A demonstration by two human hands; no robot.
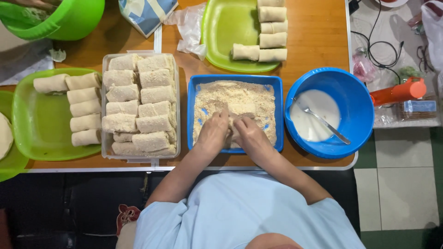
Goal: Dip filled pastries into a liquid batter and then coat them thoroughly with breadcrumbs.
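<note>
Left hand and right hand work together inside the blue square tray, both grips loosely closed on one pale roll lying in the breadcrumbs. Fingers cup the near side of the roll; its far edge shows at 12 o'clock from the knuckles, already dusted.

Judgement on doing it well: press lightly and turn the roll so the crumbs take on all faces, ends included; squeezing hard would likely split the wrapper. Scooping loose crumb over the top should beat dragging the roll through it.

Outward from the tray:
- 3 o'clock: blue round bowl holding thin white batter, a metal spoon resting in it.
- 9 o'clock: clear rectangular container packed with crumbed rolls in two columns.
- Farther at 9 o'clock: green tray with plain uncoated rolls along its right side.
- 12 o'clock: green plate carrying more plain rolls, stacked at its right.
- 10 to 11 o'clock, far corner: green bowl.
- 11 to 12 o'clock: crumpled clear plastic bag.

All rest on the wooden surface. An orange-handled tool lies off it, on a side ledge at 3 o'clock.
</note>
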